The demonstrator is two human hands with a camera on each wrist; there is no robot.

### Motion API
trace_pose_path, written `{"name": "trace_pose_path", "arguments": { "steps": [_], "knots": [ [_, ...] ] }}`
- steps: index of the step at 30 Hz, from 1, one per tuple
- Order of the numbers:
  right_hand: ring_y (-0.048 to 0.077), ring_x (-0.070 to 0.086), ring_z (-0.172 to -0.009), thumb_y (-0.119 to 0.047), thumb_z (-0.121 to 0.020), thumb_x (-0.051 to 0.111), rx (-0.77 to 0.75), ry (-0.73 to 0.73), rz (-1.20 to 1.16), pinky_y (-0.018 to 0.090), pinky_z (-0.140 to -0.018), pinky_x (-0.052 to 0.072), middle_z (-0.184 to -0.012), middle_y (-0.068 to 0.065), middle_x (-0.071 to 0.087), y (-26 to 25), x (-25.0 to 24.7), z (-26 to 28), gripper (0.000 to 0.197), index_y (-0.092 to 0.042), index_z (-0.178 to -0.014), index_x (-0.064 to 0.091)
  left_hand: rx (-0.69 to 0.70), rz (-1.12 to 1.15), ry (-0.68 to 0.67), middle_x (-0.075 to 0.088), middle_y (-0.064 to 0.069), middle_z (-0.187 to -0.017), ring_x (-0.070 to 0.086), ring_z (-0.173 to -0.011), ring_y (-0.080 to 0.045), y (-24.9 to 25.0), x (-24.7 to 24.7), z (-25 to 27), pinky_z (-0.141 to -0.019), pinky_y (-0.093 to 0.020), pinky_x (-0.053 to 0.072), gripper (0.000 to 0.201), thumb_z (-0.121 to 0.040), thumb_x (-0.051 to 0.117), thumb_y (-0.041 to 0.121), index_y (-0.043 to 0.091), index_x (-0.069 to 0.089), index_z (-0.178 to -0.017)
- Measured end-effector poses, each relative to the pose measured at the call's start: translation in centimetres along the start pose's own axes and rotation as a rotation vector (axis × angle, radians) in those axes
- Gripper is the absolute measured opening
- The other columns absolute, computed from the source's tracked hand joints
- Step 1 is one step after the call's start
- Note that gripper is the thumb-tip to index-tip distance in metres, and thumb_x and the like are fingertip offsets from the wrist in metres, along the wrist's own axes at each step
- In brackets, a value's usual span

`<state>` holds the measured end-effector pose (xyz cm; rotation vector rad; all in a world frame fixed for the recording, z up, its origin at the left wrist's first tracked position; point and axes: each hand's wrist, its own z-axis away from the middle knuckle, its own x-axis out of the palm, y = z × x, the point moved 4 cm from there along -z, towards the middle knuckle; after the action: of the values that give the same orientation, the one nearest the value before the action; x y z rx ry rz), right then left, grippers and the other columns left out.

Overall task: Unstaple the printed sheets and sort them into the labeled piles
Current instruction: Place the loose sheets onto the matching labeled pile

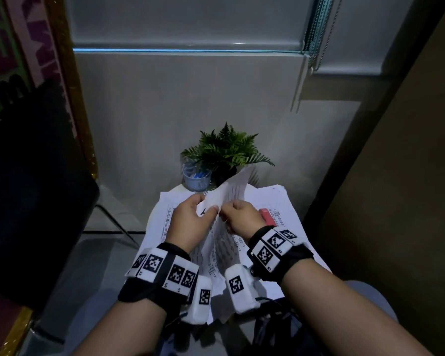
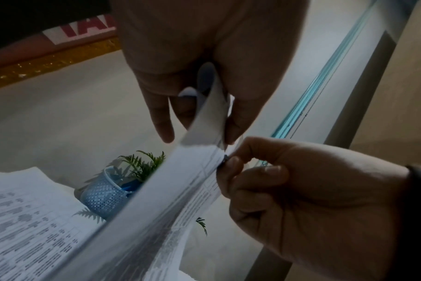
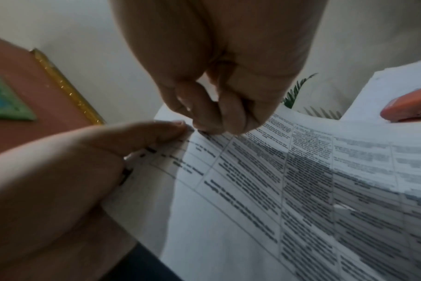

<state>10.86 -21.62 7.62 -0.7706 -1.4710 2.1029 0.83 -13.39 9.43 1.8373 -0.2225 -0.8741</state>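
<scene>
I had the stapled sheets (image 1: 225,201) raised over the small white table (image 1: 176,190), in the middle of the scene, their far end lifted toward the fern (image 1: 225,149). My left hand (image 1: 190,222) pinched their near-left corner, thumb on top and fingers curled under. My right hand (image 1: 242,218) met it at that same corner, fingertips (image 3: 212,121) nipped narrowly on the printed edge; I could not tell whether a staple sat between them. Paper piles lay on the table below: one on the left (image 1: 162,217), one on the right (image 1: 275,199) with a red stapler (image 1: 267,217) on it. A blue mesh cup (image 1: 196,179) stood left of the fern.
</scene>
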Motion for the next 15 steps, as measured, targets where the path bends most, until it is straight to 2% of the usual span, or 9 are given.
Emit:
{"name": "trace_pose_path", "arguments": {
  "steps": [2,4,7,9,11,13,15],
  "knots": [
    [0.018,0.046,-0.052,-0.019,-0.088,0.054,-0.03,0.04,0.018,0.027,-0.053,0.037,-0.067,0.006,0.055,0.3,-0.1,-0.1,0.023,-0.017,-0.065,0.05,-0.012,-0.005,0.009,0.065,0.0,-0.084,0.057,-0.077,-0.014,-0.1,0.2,-0.2,-0.061,-0.022,0.038,0.014,-0.087,0.064,0.023,0.01,0.062,-0.093],
    [0.016,0.048,-0.056,-0.018,-0.087,0.054,-0.061,0.081,0.023,0.025,-0.054,0.039,-0.071,0.004,0.058,0.5,-0.3,-0.1,0.018,-0.019,-0.07,0.051,-0.017,-0.008,0.014,0.065,-0.001,-0.083,0.056,-0.075,-0.014,-0.1,0.4,-0.3,-0.059,-0.016,0.039,0.014,-0.087,0.064,0.022,0.009,0.061,-0.093],
    [0.016,0.048,-0.059,-0.016,-0.087,0.055,-0.112,0.134,0.009,0.028,-0.061,0.042,-0.069,0.001,0.056,0.7,-0.5,-0.3,0.017,-0.021,-0.071,0.05,-0.018,-0.016,0.003,0.064,0.0,-0.085,0.055,-0.075,-0.012,0.1,0.6,-0.5,-0.057,-0.007,0.037,0.013,-0.088,0.063,0.02,0.01,0.062,-0.095],
    [0.015,0.047,-0.057,-0.014,-0.087,0.055,-0.128,0.159,0.011,0.027,-0.06,0.041,-0.066,0.0,0.054,1.0,-0.6,-0.4,0.019,-0.021,-0.071,0.048,-0.013,-0.028,-0.018,0.063,0.002,-0.085,0.056,-0.077,-0.012,0.1,1.0,-0.7,-0.059,-0.015,0.038,0.012,-0.089,0.062,0.02,0.011,0.061,-0.096],
    [0.014,0.046,-0.053,-0.013,-0.088,0.054,-0.143,0.175,0.009,0.023,-0.054,0.041,-0.063,0.0,0.051,1.4,-0.6,-0.4,0.02,-0.02,-0.071,0.047,-0.029,-0.071,-0.038,0.062,0.001,-0.085,0.054,-0.079,-0.015,-0.4,1.4,-1.0,-0.064,-0.024,0.035,0.011,-0.088,0.062,0.021,0.012,0.06,-0.094],
    [0.013,0.046,-0.049,-0.011,-0.089,0.05,-0.164,0.221,-0.017,0.02,-0.049,0.039,-0.058,0.001,0.05,1.3,-1.1,-0.2,0.019,-0.019,-0.073,0.045,-0.062,-0.125,-0.048,0.058,-0.001,-0.081,0.051,-0.077,-0.019,-1.5,1.6,-1.1,-0.065,-0.025,0.033,0.01,-0.088,0.062,0.02,0.012,0.056,-0.087],
    [0.011,0.048,-0.044,-0.011,-0.091,0.045,-0.18,0.288,-0.078,0.02,-0.047,0.04,-0.056,0.002,0.051,0.4,-2.4,-0.4,0.014,-0.016,-0.078,0.046,-0.136,-0.114,-0.053,0.06,-0.004,-0.085,0.055,-0.081,-0.022,-3.0,1.6,-1.1,-0.069,-0.028,0.039,0.011,-0.088,0.062,0.019,0.009,0.057,-0.089]
  ]
}}
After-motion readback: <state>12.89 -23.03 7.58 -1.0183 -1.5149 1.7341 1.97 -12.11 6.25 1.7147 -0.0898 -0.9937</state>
